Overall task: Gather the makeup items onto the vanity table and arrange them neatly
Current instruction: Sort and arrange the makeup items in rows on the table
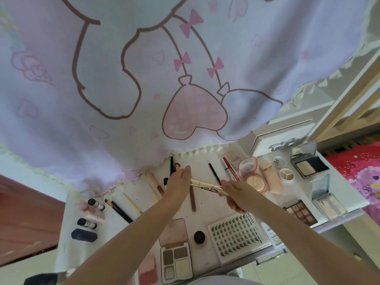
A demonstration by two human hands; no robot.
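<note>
Both hands hold a slim cream pencil-shaped box (205, 186) above the middle of the white vanity table (205, 204). My left hand (178, 182) pinches its left end; my right hand (234, 192) grips its right end. Under it lie a brown stick (192, 199), a black liner (214, 173) and a pink-brown tube (156, 183). Brushes (120, 210) and small bottles (96, 204) lie at the left. An eyeshadow quad (176, 262), a lash tray (236, 235) and a black sponge (199, 237) sit at the front.
A pink cushion compact (248, 167), powder compacts (308, 165) and palettes (300, 210) crowd the right side. A cartoon-print cloth (144, 89) hangs over the table's back. A white drawer box (281, 134) stands back right. A red bedspread (357, 171) lies beyond the right edge.
</note>
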